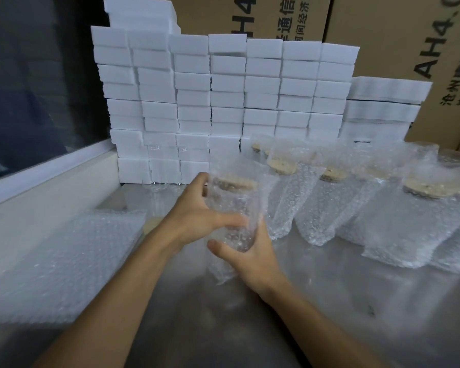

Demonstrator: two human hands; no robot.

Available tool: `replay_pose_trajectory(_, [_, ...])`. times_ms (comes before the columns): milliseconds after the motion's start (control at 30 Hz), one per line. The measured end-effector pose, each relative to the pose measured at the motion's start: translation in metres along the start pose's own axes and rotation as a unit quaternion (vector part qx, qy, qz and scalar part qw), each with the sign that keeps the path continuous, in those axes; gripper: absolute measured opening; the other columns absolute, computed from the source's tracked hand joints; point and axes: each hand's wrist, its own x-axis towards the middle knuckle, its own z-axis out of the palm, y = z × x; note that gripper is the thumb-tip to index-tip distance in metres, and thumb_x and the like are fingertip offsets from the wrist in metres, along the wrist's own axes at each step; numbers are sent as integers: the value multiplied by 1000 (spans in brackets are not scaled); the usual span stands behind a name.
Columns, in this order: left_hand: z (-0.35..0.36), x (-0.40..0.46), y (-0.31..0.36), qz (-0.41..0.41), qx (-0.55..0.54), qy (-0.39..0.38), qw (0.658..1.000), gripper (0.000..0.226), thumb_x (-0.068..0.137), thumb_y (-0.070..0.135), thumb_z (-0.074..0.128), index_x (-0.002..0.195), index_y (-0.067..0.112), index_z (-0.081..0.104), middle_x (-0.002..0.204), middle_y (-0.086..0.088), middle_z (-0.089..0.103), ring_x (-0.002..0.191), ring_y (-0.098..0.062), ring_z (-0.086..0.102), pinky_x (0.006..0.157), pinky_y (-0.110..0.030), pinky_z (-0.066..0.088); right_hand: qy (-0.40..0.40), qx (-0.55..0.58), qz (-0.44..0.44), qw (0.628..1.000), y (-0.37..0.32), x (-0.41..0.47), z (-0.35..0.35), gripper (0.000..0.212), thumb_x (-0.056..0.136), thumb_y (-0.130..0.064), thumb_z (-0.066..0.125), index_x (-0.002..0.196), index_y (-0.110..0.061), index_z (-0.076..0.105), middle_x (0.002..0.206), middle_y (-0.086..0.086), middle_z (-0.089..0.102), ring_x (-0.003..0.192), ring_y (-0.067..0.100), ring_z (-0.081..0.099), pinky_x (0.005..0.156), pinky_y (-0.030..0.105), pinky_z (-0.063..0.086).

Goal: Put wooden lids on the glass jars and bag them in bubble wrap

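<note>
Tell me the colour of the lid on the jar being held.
Light tan wood, seen through the bubble wrap: the lid, in the head view.

Pretty dim, flat light, soft glare on the steel table (pixel 329 301) (wide-angle bends the edges), near corners blurry.

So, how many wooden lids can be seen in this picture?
6 clearly: one on the held jar, three in the middle, two at right. More may hide behind bubble wrap.
</note>
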Motion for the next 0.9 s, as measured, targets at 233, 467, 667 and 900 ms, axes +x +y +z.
replay_pose_trajectory(233, [-11,4,7,-7,24,6,1000,53,61,61,81,104,38,62,95,11,72,83,-6,70,69,-25,46,127,-17,56,990,1,-23,-55,82,60,-24,95,130,-18,55,118,0,72,107,15,71,95,44,58])
replay_pose_trajectory(467, [-34,19,-44,-109,243,71,961,37,76,37,80,106,26,61,113,-2,64,99,-21,60,89,-34,46,314,-196,43,928,3,-25,-102,77,69,-28,93,130,-31,46,114,-18,60,100,-2,61,98,36,50])
replay_pose_trajectory(667, [-44,16,-53,-188,308,50,931,57,57,45,85,105,31,56,125,-5,59,114,-31,56,105,-47,41,388,-305,83,866,10,-16,-128,90,73,-38,88,144,-11,42,140,15,36,127,31,40,97,33,36])
replay_pose_trajectory(900, [-48,11,-57,-208,317,55,924,77,43,46,82,113,26,60,129,-8,57,122,-28,50,105,-33,40,425,-320,111,840,7,-14,-138,90,78,-40,86,147,-7,37,144,18,45,132,37,45,109,54,40])
